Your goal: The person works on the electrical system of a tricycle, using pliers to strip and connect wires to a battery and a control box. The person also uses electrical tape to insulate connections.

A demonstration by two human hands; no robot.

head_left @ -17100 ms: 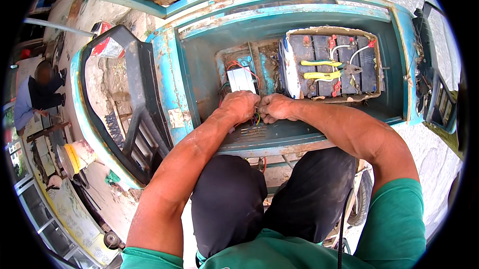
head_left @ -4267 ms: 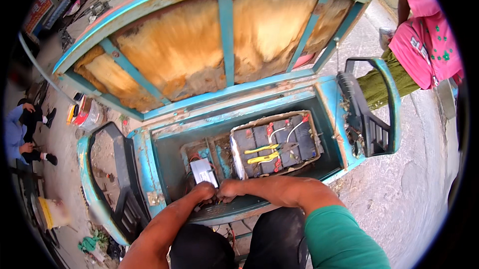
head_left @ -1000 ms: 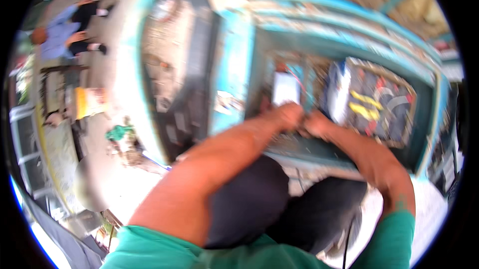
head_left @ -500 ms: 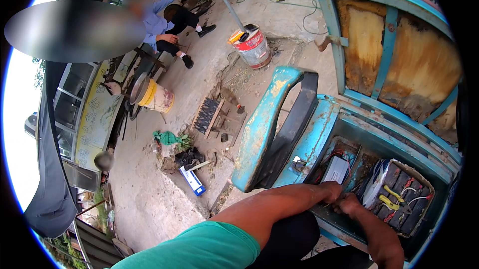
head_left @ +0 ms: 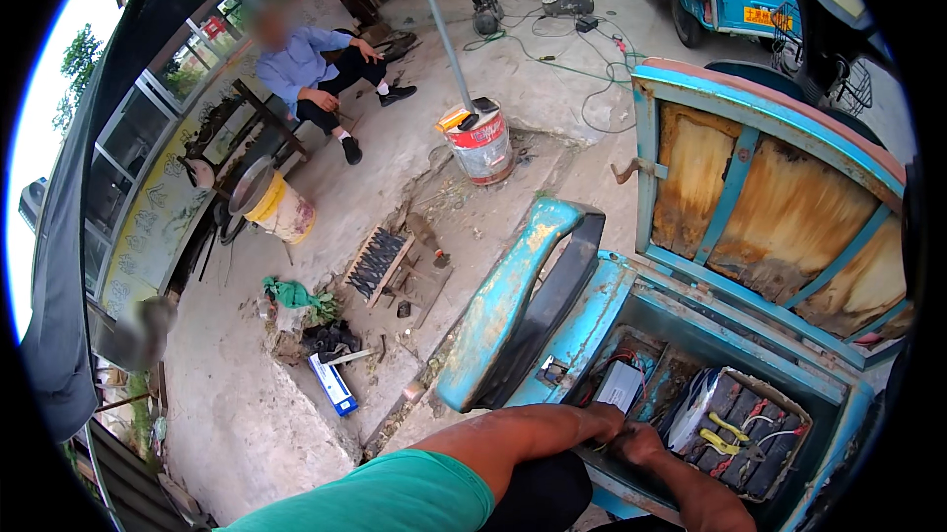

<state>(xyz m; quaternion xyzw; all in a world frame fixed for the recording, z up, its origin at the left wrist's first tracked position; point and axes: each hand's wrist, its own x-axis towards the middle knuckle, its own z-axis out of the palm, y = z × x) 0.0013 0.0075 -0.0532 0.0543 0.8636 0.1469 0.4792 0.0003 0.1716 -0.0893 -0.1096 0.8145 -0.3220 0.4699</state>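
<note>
Inside the open blue seat box (head_left: 838, 389), my left hand (head_left: 604, 422) and my right hand (head_left: 639, 442) are close together, both with curled fingers. What they pinch is too small and too covered to make out. Just beyond my left hand lies a silver metal box (head_left: 619, 386) with red and dark wires (head_left: 646, 359) beside it. Right of my right hand stands a pack of dark batteries (head_left: 764, 463) in a worn carton, joined by short white and red leads. Yellow-handled pliers (head_left: 725, 436) rest on top of the batteries.
The hinged lid (head_left: 779, 207) stands raised behind the box; a blue and black seat backrest (head_left: 523, 305) rises at its left. On the ground are a long blue-white carton (head_left: 332, 384), a paint bucket (head_left: 481, 147) holding a pole, and a yellow-white bucket (head_left: 281, 207). A person (head_left: 306, 64) sits farther back.
The view has shifted, so the scene sits further left and more of the yard shows at the top. My hands stay together beside the silver box, fingers still curled.
</note>
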